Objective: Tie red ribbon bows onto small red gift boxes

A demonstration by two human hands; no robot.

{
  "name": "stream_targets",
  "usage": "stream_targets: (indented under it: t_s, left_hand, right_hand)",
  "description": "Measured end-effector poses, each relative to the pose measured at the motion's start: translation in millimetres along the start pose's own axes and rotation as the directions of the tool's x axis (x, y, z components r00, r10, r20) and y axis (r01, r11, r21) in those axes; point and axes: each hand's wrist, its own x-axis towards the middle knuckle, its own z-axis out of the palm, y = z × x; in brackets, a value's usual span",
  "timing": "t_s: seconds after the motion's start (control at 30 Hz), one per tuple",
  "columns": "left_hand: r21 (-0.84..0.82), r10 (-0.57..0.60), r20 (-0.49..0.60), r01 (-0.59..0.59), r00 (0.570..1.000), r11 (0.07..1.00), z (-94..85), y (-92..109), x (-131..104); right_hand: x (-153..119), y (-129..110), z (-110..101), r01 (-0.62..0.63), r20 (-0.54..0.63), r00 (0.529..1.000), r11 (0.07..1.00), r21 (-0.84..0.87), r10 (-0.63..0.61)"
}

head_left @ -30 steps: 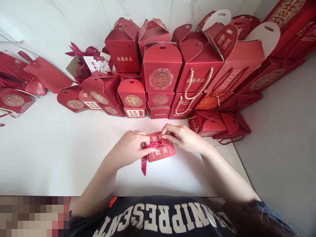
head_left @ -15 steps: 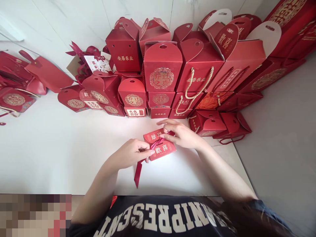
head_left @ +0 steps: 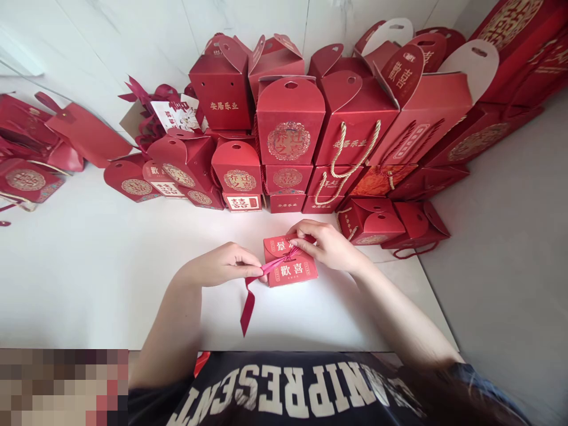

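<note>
A small red box with white characters lies on the white table between my hands. A dark pink ribbon crosses its top and is knotted or twisted near the middle of the box. My left hand pinches the ribbon just left of the box, and a loose tail hangs down below the fingers. My right hand is closed at the box's upper right corner, its fingertips pinching the other side of the ribbon close to the knot.
Stacked red gift boxes line the back of the white table against the wall. Small red boxes with cord handles stand beyond my right hand. More red bags lie at the far left. Ribbons are bunched behind the boxes.
My left hand has moved left, drawing out a longer stretch of ribbon from the knot. The fingers of my right hand have curled in more. The box has turned slightly.
</note>
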Motion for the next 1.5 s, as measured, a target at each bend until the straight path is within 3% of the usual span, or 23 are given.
stream_targets:
  t_s: [0.1,0.2,0.3,0.4,0.63,0.93,1.1,1.27,1.37,1.43,1.5]
  left_hand:
    - [0.089,0.095,-0.051,-0.09,0.994,0.992,-4.2,2.9,-3.1]
    - [0.184,0.265,-0.12,-0.241,0.957,0.953,-5.7,7.9,4.8]
    - [0.218,0.394,-0.045,-0.376,0.918,0.901,-6.9,7.8,21.0]
    - [0.112,0.396,-0.007,-0.393,0.918,0.913,-7.1,0.7,36.3]
    - [0.065,0.344,-0.249,-0.338,0.906,0.939,3.2,-16.7,50.0]
    - [-0.017,0.336,-0.374,-0.369,0.864,0.929,7.7,-30.9,64.4]
    - [-0.043,0.296,-0.323,-0.326,0.899,0.944,4.3,-27.3,58.2]
    - [0.048,0.346,-0.091,-0.343,0.934,0.938,-24.2,-17.2,18.8]
    - [0.041,0.221,0.078,-0.224,0.972,0.974,-34.7,-16.7,2.1]
    - [0.014,0.098,0.083,-0.099,0.992,0.995,-31.7,-18.3,1.3]
    - [-0.004,-0.004,0.022,0.004,1.0,1.0,-23.9,-19.6,5.9]
  right_hand:
    - [0.2,0.7,1.4,0.0,-0.005,1.0,1.0,0.015,0.0]
    - [1.0,0.3,2.4,0.007,-0.005,1.0,0.999,0.041,-0.007]
    - [1.6,0.5,2.9,0.012,-0.012,1.0,0.998,0.056,-0.011]
    - [1.8,1.0,3.0,0.008,-0.026,1.0,0.998,0.064,-0.006]
    - [3.0,1.8,3.3,-0.005,-0.027,1.0,0.994,0.109,0.008]
    - [3.5,3.5,4.3,-0.005,-0.032,0.999,0.994,0.109,0.009]
    - [2.8,3.1,4.4,-0.019,-0.025,0.999,0.991,0.133,0.023]
    - [2.5,2.4,3.8,-0.019,-0.032,0.999,0.992,0.122,0.023]
    - [2.5,2.4,3.8,-0.02,-0.034,0.999,0.992,0.124,0.024]
    - [2.4,2.5,4.1,-0.019,-0.035,0.999,0.992,0.126,0.024]
    - [2.2,2.8,4.4,-0.022,-0.034,0.999,0.991,0.129,0.027]
